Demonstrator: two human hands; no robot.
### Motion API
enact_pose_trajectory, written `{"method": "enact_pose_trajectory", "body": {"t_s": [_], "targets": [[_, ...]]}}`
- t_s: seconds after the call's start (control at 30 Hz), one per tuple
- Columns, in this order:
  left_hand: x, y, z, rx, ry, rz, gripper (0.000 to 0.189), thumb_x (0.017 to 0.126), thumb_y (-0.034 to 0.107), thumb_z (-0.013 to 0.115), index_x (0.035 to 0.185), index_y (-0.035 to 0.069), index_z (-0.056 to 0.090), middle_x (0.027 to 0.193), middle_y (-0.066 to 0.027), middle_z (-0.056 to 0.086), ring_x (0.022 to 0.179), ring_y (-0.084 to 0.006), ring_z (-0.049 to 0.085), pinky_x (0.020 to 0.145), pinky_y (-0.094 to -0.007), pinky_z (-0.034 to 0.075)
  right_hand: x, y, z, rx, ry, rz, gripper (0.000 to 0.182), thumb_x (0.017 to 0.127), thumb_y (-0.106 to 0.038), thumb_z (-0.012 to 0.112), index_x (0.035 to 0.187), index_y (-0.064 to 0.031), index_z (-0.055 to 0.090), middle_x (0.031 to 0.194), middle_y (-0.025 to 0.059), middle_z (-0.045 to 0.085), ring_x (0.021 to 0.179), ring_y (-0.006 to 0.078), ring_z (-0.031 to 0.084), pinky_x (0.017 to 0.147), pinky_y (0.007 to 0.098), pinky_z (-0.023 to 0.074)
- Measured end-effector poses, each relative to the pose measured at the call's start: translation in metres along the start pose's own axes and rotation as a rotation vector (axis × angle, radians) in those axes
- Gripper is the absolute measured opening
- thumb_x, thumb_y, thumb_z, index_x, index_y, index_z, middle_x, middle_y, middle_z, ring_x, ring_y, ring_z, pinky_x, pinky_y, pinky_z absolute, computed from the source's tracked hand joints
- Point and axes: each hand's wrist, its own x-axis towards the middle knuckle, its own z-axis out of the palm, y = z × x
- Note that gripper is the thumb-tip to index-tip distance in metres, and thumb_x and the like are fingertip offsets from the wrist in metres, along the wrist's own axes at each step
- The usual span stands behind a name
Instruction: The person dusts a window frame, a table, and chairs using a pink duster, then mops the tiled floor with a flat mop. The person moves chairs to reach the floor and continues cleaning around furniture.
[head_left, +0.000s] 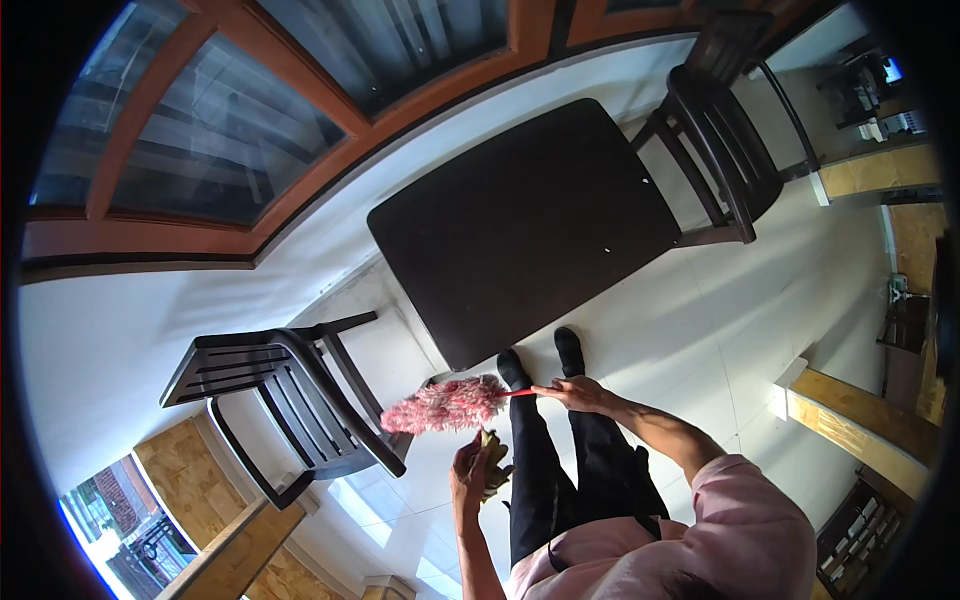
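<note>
My right hand (574, 393) is closed on the red handle of a pink fluffy duster (446, 406), whose head points left in front of my legs. My left hand (469, 466), just below the duster head, grips a crumpled yellowish-green cloth (495, 466). Beyond my feet stands a dark table (525, 225) with rounded corners; a few small white specks lie on its right part. The duster is apart from the tabletop.
A dark slatted armchair (315, 405) stands left of the table, another dark chair (720, 142) at its upper right. Wood-framed windows (300, 142) run along the white wall. Tan stone-faced pillars or ledges (855, 424) are at the right, with more at lower left. The floor is pale tile.
</note>
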Motion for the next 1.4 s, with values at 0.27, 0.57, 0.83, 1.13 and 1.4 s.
{"method": "enact_pose_trajectory", "body": {"t_s": [0.27, 0.57, 0.83, 1.13, 1.4], "targets": [[-0.003, -0.025, 0.033, 0.010, 0.002, 0.024, 0.037, 0.087, 0.021, 0.066, 0.112, -0.005, 0.060, 0.103, -0.0153, 0.068, 0.093, -0.0193, 0.065, 0.080, -0.0288, 0.051, -0.038, 0.039, -0.032, 0.200, 0.521, 0.449, 0.040, 0.093, -0.008, 0.050, 0.133, -0.0085, 0.045, 0.091, 0.0164, 0.063, 0.068, 0.0336, 0.063, 0.056, 0.0404, 0.0508], [-0.015, -0.022, 0.064, 0.044, -0.029, 0.036, 0.037, 0.088, 0.021, 0.064, 0.111, -0.007, 0.059, 0.102, -0.0158, 0.067, 0.092, -0.0199, 0.066, 0.081, -0.0288, 0.052, -0.118, 0.036, -0.039, 0.293, 0.936, 1.525, 0.018, 0.101, -0.021, 0.037, 0.107, -0.0048, 0.043, 0.081, 0.0274, 0.060, 0.079, 0.0492, 0.058, 0.061, 0.0536, 0.0423], [-0.010, -0.018, 0.106, 0.100, -0.100, 0.057, 0.036, 0.091, 0.020, 0.061, 0.113, -0.008, 0.059, 0.104, -0.0137, 0.067, 0.096, -0.0189, 0.064, 0.084, -0.0284, 0.050, -0.066, -0.033, -0.009, 0.509, 0.440, 0.830, 0.034, 0.094, -0.011, 0.049, 0.126, -0.0003, 0.042, 0.091, 0.0245, 0.062, 0.074, 0.0384, 0.064, 0.060, 0.0454, 0.0519], [-0.021, -0.009, 0.111, 0.305, -0.018, 0.079, 0.038, 0.087, 0.025, 0.066, 0.111, -0.004, 0.061, 0.106, -0.0137, 0.066, 0.096, -0.0175, 0.062, 0.085, -0.0282, 0.048, 0.049, 0.131, -0.066, 0.836, 0.532, 1.160, 0.037, 0.099, -0.038, 0.034, 0.112, -0.0109, 0.055, 0.084, 0.0220, 0.064, 0.082, 0.0407, 0.062, 0.067, 0.0509, 0.0492], [-0.021, -0.031, 0.112, 0.167, -0.035, 0.034, 0.034, 0.089, 0.017, 0.064, 0.112, -0.008, 0.060, 0.118, -0.0159, 0.063, 0.105, -0.0194, 0.062, 0.092, -0.0288, 0.048, -0.088, 0.128, -0.062, 0.270, 0.926, 1.423, 0.018, 0.099, -0.017, 0.035, 0.113, -0.0087, 0.041, 0.085, 0.0298, 0.062, 0.081, 0.0495, 0.059, 0.062, 0.0561, 0.0459]]}}
